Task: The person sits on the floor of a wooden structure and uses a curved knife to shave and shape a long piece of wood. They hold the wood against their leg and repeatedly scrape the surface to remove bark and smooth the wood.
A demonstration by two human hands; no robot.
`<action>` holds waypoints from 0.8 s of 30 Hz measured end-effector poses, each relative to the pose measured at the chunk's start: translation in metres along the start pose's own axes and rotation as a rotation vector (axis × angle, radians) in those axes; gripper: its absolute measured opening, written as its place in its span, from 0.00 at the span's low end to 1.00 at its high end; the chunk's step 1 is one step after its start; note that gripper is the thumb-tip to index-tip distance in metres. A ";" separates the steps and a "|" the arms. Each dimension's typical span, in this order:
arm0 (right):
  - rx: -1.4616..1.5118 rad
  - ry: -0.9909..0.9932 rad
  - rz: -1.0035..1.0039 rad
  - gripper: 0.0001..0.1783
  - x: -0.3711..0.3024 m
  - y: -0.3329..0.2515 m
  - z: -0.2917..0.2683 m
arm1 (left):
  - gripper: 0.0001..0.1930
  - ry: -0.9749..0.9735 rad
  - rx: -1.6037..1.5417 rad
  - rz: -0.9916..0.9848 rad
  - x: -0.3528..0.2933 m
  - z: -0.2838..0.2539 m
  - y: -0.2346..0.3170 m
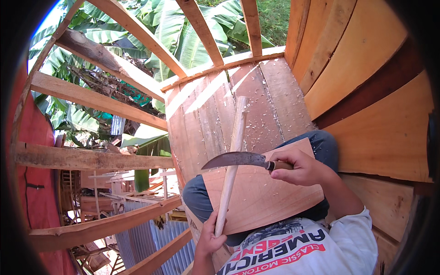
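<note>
My right hand (pixel 300 166) is closed round the wooden handle of a knife with a broad, curved, dark blade (pixel 236 159). The blade points left and lies across a pale, peeled wooden stick (pixel 238 130); whether it touches the wood I cannot tell. My left hand (pixel 211 236) grips the stick's lower end. From there the stick slants up and away over the floor, and its far end has a small knot or notch. Under the knife, a thin square plywood board (pixel 266 201) rests across my lap.
Wood shavings are scattered over the plank floor (pixel 261 105). Spaced wooden rails (pixel 101 159) run along the left and far sides, with banana plants (pixel 188 41) beyond. A plank wall (pixel 366 68) stands close on the right. Corrugated metal sheets (pixel 156 238) show at lower left.
</note>
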State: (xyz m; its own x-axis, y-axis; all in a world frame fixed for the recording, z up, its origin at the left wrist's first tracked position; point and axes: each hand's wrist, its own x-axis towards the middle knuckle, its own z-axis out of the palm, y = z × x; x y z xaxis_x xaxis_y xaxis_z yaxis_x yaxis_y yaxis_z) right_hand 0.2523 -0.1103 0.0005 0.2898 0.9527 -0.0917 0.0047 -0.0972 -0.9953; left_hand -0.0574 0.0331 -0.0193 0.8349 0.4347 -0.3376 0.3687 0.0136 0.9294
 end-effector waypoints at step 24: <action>0.328 0.097 0.157 0.13 -0.009 -0.009 -0.014 | 0.38 0.054 0.096 0.038 -0.001 -0.003 -0.005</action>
State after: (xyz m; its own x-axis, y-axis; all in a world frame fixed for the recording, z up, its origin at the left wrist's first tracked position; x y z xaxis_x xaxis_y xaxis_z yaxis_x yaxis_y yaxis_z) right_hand 0.2630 -0.1219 0.0108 0.3518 0.9003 -0.2565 -0.3491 -0.1280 -0.9283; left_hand -0.0614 0.0352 -0.0228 0.8267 0.4814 -0.2911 0.3764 -0.0889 0.9222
